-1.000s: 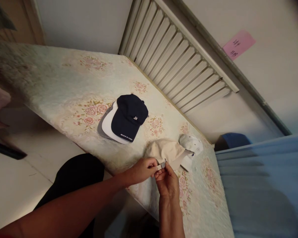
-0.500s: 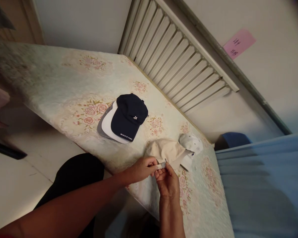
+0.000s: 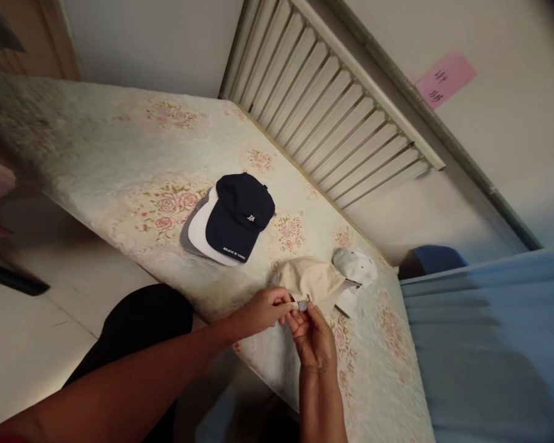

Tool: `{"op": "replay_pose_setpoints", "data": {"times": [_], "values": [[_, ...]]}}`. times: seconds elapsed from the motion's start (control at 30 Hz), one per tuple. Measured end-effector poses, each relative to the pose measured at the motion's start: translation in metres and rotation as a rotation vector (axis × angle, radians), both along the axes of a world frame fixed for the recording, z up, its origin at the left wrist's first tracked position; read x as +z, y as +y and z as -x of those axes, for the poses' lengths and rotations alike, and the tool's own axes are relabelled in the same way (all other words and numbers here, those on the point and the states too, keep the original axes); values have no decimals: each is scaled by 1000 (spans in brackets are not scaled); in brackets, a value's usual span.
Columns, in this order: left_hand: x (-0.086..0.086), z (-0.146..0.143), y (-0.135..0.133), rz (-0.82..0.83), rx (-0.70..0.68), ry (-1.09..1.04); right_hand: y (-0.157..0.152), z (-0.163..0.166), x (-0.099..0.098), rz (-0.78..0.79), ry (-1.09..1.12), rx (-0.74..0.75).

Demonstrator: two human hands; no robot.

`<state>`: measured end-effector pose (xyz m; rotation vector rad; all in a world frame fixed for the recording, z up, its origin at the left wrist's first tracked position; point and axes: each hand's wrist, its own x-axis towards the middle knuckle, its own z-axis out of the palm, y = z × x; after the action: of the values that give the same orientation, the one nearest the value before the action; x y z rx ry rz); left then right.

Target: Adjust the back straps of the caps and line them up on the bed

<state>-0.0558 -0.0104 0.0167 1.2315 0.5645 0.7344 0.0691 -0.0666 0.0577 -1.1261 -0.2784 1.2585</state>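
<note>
A beige cap (image 3: 307, 277) lies on the floral-covered surface, its back turned toward me. My left hand (image 3: 265, 311) pinches the cap's adjuster strap between thumb and fingers. On the strap's other side, my right hand (image 3: 311, 338) grips its end beside a grey metal buckle (image 3: 303, 305), fingers curled underneath. Just behind the beige cap sits a white cap (image 3: 353, 266), partly hidden by it. Farther left, a navy cap (image 3: 242, 212) with small white lettering on its brim rests on a stack, with a white brim (image 3: 200, 227) and a grey one showing below.
The floral cover (image 3: 133, 147) spreads over a long surface against the wall. A pale slatted radiator (image 3: 332, 104) runs along the back. A blue curtain (image 3: 480, 344) hangs at right, and a pink note (image 3: 447, 80) is on the wall. My dark-clothed knee (image 3: 143, 320) is near the front edge.
Both hands have shifted only slightly, and the buckle now lies a little flatter between the fingers. The caps have stayed in place.
</note>
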Motion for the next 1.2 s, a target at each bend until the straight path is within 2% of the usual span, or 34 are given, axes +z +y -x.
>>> {"op": "replay_pose_setpoints", "data": {"times": [0.37, 0.73, 0.93, 1.2], "values": [[3, 4, 0, -23, 0, 21, -3, 1, 3, -10, -126, 11], [4, 3, -1, -20, -14, -31, -3, 5, 4, -1, -127, -33], [10, 6, -2, 27, -105, -86, -4, 6, 2, -36, -238, -17], [3, 3, -1, 52, -43, -99, -5, 10, 2, -50, -177, -18]]}}
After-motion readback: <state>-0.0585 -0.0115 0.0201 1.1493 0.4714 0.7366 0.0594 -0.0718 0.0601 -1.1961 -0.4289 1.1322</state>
